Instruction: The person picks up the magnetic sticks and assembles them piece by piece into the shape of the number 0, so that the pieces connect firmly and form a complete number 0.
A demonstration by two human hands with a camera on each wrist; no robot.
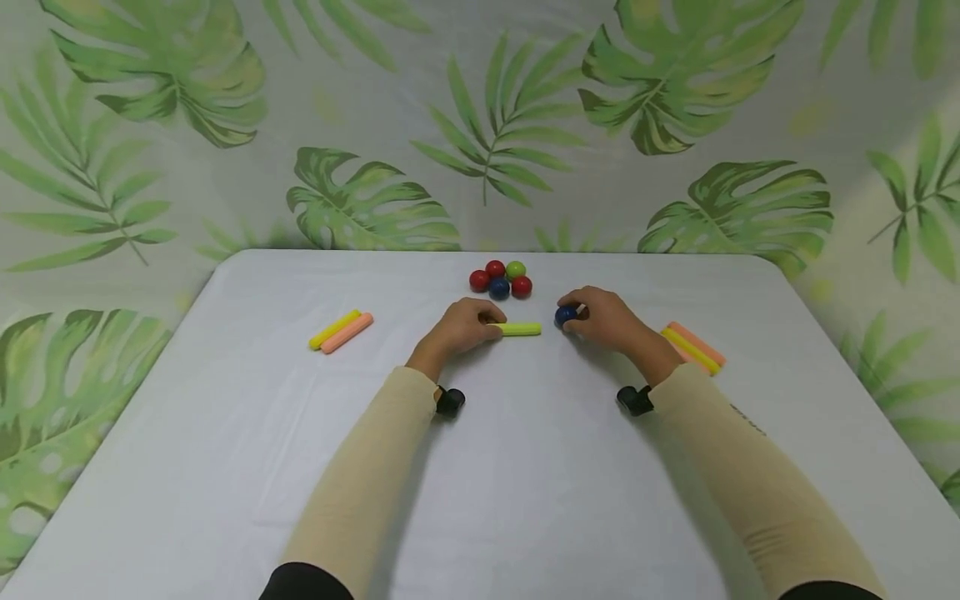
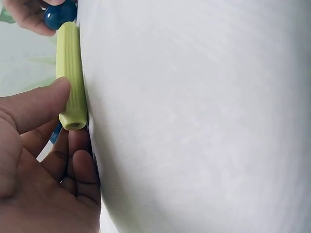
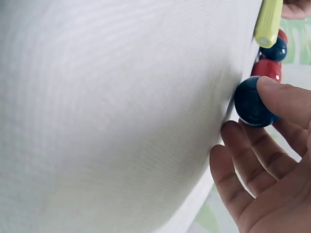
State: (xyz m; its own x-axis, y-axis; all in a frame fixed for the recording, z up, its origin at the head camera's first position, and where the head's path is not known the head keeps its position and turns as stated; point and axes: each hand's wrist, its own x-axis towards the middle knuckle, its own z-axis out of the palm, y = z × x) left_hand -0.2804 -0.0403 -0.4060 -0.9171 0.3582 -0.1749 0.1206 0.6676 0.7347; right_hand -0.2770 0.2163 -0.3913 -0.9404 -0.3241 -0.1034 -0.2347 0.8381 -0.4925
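A ridged yellow-green stick (image 1: pixel 521 330) lies level, low over the white table. My left hand (image 1: pixel 463 326) pinches its left end between thumb and fingers; the left wrist view shows the small hole in the near end of the stick (image 2: pixel 73 77). To the right of it, my right hand (image 1: pixel 606 319) holds a shiny dark blue ball (image 1: pixel 566 315) between thumb and fingers. In the right wrist view the thumb presses on the blue ball (image 3: pixel 251 103), its other fingers spread below. A short gap separates ball and stick in the head view.
Behind the hands sits a cluster of red balls (image 1: pixel 521 287), a blue ball (image 1: pixel 498 289) and a green ball (image 1: pixel 515 269). Yellow and orange sticks lie at left (image 1: pixel 347 333) and, partly behind the right wrist, orange and yellow sticks (image 1: pixel 697 346). A leaf-patterned cloth (image 1: pixel 525 125) hangs behind the table (image 1: pixel 525 483).
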